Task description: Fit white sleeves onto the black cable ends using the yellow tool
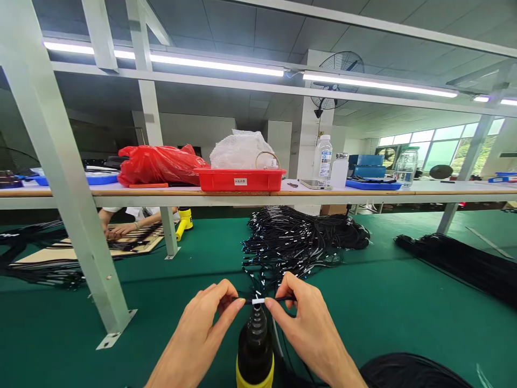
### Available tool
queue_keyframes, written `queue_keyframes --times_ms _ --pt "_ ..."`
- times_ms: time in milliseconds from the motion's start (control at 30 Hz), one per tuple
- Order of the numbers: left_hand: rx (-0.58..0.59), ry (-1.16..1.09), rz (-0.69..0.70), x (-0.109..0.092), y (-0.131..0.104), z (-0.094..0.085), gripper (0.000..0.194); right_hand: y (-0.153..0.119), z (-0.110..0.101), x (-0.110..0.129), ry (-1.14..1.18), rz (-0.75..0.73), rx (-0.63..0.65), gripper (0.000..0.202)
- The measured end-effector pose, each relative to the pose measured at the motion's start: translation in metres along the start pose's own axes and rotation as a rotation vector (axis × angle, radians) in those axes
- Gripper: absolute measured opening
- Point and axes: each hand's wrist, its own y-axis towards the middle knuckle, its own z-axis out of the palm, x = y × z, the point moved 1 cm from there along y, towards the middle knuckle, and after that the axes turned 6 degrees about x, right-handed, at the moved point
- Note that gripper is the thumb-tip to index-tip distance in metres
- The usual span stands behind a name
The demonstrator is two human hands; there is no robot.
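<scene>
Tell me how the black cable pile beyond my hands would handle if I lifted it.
The cable pile would probably flop, since its thin strands curve loosely. It may feel fairly heavy, with so many heaped together. Its ends splay out, so some might snag or slip free.

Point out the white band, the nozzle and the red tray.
White band (258, 301), head view: its middle.
Nozzle (257, 325), head view: its ringed side.
Red tray (262, 182), head view: its front wall.

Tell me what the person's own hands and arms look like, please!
The left hand and right hand are bare, with no gloves, rings or bracelets showing. No sleeve or watch shows on the left arm or right arm either.
</scene>
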Motion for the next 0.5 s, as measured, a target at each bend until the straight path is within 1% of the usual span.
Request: queue_keyframes --times_ms 167,367,500 --pt "0.003 0.003 -0.017 0.0017 -0.0002 0.0004 0.034 -0.0003 -0.0004 -0.0002 0.006 -0.004 0.001 0.02" --pt "0.002 0.004 0.005 0.0018 -0.0014 0.0003 0.031 0.0006 -0.0029 -0.0002 0.009 -0.009 0.002 0.021" --pt "0.009 0.004 -0.004 0.001 -0.0031 0.0005 0.03 0.0009 -0.004 0.0005 0.011 -0.006 0.003 0.021"
